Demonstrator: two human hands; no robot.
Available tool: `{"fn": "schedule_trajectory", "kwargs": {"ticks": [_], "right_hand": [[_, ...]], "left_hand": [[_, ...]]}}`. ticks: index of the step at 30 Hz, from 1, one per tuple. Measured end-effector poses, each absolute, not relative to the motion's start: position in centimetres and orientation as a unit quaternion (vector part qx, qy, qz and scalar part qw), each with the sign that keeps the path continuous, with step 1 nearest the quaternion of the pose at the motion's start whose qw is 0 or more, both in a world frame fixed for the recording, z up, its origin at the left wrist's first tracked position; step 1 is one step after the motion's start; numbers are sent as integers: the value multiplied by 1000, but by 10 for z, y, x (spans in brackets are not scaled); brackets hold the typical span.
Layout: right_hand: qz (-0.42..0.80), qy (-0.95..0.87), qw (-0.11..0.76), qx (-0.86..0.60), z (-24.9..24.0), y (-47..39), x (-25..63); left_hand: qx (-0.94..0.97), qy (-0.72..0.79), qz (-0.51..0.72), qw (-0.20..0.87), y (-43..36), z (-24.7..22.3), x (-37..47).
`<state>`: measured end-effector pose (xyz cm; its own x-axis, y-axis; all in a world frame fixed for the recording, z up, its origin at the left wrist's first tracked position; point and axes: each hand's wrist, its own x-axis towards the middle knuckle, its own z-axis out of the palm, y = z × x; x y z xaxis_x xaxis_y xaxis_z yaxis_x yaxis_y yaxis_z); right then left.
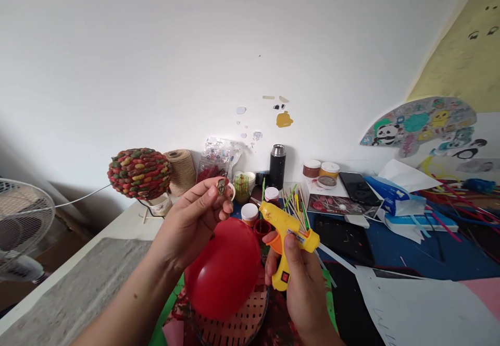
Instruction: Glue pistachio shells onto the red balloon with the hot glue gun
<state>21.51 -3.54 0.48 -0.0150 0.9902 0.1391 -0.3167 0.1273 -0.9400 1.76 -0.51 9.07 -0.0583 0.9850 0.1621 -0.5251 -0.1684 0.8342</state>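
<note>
My left hand (pixel 195 208) pinches a small brown-green piece (pixel 221 186) between thumb and forefinger; it looks like a shell, but its kind is unclear. A pale curved thing (pixel 232 192) shows at the fingers just behind. My right hand (pixel 300 278) is wrapped round a yellow hot glue gun (pixel 287 231), its nozzle pointing left toward the left hand. A white glue stick (pixel 338 257) juts from the gun's back. Below and between the hands, a red balloon (pixel 224 268) rests on a woven basket (pixel 230 328).
A ball covered in red, green and yellow pieces (pixel 139 173) stands at left beside a twine spool (pixel 180 169). Behind are a black flask (pixel 277 166), paint jars (pixel 249 213) and sticks (pixel 292 205). A fan (pixel 23 221) is far left; a phone (pixel 359 188) lies right.
</note>
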Motion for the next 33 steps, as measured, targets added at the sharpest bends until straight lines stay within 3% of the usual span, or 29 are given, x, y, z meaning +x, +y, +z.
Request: {"fn": "schedule_trajectory", "kwargs": {"ticks": [5, 33], "right_hand": [[545, -446, 612, -361, 10, -36, 214], [552, -421, 616, -372, 24, -15, 203]], "left_hand": [[423, 320, 656, 536, -8, 93, 17], [393, 330, 616, 598, 14, 88, -3]]}}
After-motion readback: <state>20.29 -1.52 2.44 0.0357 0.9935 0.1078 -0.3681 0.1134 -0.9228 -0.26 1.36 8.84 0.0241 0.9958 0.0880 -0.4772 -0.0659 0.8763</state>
